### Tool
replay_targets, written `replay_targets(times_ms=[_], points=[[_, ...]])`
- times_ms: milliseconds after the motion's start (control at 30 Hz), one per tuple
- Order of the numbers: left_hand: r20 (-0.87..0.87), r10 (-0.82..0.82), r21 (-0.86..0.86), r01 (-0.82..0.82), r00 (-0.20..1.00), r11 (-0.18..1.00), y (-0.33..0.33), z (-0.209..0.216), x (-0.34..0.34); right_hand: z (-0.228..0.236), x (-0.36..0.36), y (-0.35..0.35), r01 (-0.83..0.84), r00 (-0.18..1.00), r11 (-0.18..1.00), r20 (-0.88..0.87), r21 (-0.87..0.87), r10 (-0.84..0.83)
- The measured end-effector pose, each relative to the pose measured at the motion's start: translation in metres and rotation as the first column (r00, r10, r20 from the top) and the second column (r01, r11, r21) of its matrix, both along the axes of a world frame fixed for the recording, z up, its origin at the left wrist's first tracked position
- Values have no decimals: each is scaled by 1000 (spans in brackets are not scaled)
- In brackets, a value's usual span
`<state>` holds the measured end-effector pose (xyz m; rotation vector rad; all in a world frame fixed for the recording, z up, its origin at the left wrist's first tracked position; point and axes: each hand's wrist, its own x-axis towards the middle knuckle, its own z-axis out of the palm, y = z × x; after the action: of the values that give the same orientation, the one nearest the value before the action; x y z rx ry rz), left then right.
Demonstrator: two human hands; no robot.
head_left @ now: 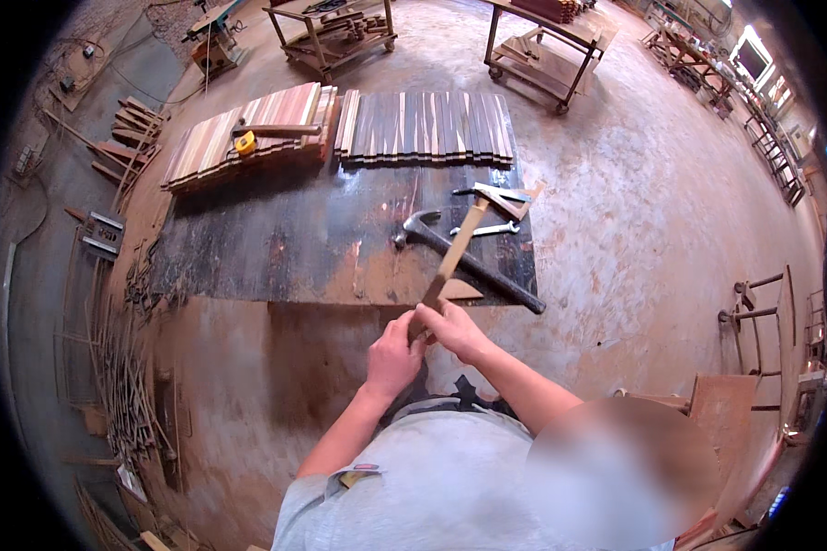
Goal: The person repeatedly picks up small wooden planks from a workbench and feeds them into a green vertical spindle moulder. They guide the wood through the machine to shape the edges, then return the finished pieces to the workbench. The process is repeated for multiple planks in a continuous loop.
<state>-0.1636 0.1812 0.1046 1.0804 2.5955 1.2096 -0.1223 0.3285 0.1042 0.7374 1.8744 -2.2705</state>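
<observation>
Both of my hands are closed around the lower end of a narrow wooden strip (pixel 454 253), which slants up and away over the table's near edge. My left hand (pixel 395 356) grips its bottom end, and my right hand (pixel 454 331) is close beside it with the fingers wrapped on the wood. Under and beside the strip lies a claw hammer (pixel 498 279), its dark handle pointing to the near right corner. Farther back are a wrench (pixel 489 229) and a try square (pixel 508 204). A flat light wood piece (pixel 462 290) shows at the table edge.
The dark worktable (pixel 285 230) carries stacked pale and reddish slats (pixel 202 147) and dark striped slats (pixel 423 129) along its far side. Another hammer (pixel 285 130) and a yellow tape measure (pixel 245 142) rest on the left stack. Wheeled carts (pixel 329 41) stand beyond.
</observation>
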Motion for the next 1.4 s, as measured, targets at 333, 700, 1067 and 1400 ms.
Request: replay_targets(times_ms=[333,700,1067,1400], points=[[257,227,31,-243,939,969,95,-46,-259,-39,26,77,376,889,923,250,83,-384],[-181,505,-269,-536,844,800,234,-123,-470,-75,194,50,794,301,517,532,320,-791],[-372,460,-271,-568,806,777,246,-134,-493,-75,206,21,761,255,562,647,324,-719],[-478,288,-351,-481,830,803,237,-126,-447,-87,258,13,804,217,502,629,318,-746]])
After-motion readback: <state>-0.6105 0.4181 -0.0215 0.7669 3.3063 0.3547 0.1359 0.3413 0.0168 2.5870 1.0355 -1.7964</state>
